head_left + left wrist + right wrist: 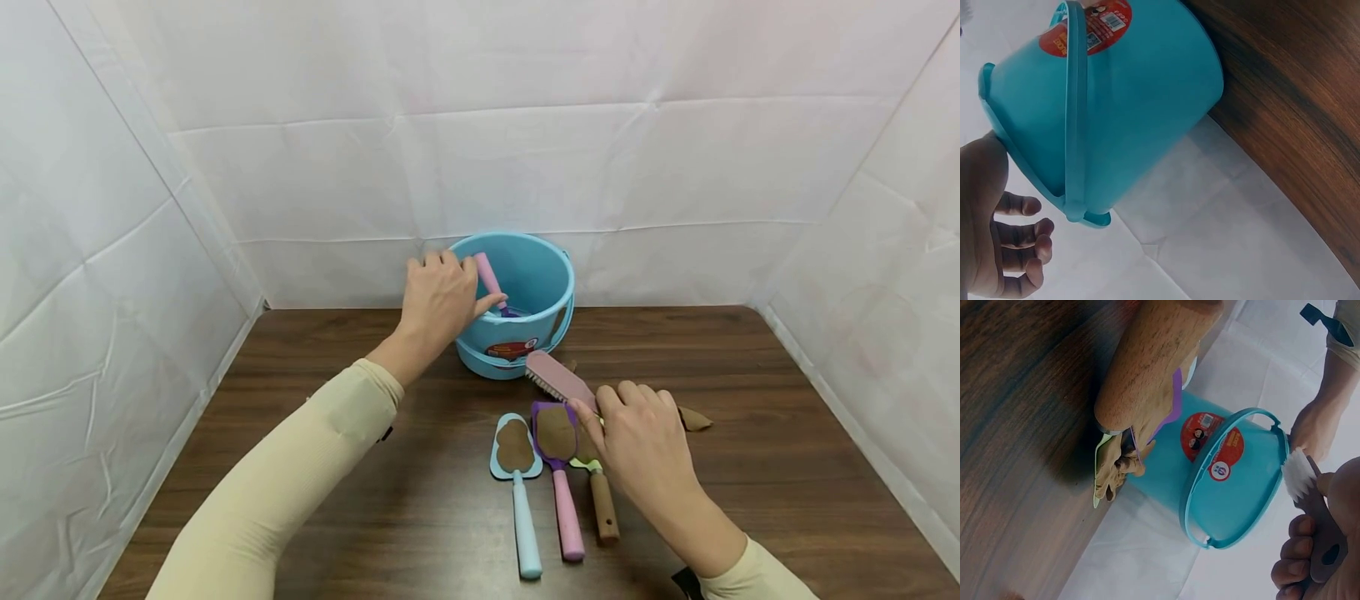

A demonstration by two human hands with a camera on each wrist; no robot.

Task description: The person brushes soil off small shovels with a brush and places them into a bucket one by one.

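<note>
My left hand (441, 296) is at the left rim of a blue bucket (534, 271), its thumb over the rim and its fingers loosely bent outside, with nothing between them in the left wrist view. Inside the bucket a pink handle (489, 273) leans, joined to a purple part. My right hand (645, 446) grips a pinkish brush (561, 382) with pale bristles, held over the tools. Below it lie a light-blue cloud-shaped tool (528, 527), a purple-headed tool with a pink handle (567, 518) and a green one with a wooden handle (603, 504). Brown material covers their heads.
A brown pointed piece (695, 418) lies right of my right hand, partly hidden by it. The bucket stands at the back of the dark wooden table (360, 508), close to a white sheet wall (315, 183). More white sheeting hangs at both sides.
</note>
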